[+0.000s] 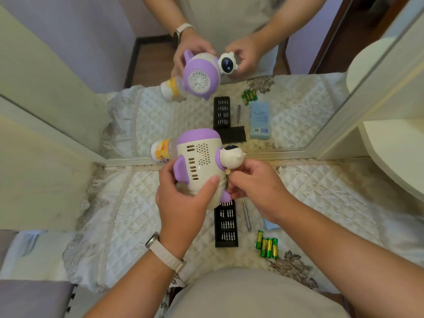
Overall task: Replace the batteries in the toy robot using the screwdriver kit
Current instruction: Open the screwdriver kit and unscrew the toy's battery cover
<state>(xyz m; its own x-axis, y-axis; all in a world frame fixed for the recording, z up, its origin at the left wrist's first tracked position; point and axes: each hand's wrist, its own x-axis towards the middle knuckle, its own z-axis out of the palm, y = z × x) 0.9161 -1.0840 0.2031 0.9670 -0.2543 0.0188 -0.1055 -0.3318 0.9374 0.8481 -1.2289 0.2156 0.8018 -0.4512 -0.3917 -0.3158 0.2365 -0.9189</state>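
Purple-and-cream toy robot (199, 161) held up above a quilted white tablecloth (128, 214), before a mirror (286, 99). Gripped round the body by the left hand (183, 198), thumb across its shell; pinched near the head by the right hand (257, 187). Below: open black screwdriver bit case (226, 228), slim screwdriver (246, 214) beside it, green batteries (267, 246) nearby.

Both hands grip toy robot (202, 161) above table; bit case (226, 223), screwdriver (246, 215), batteries (267, 245) near front edge.
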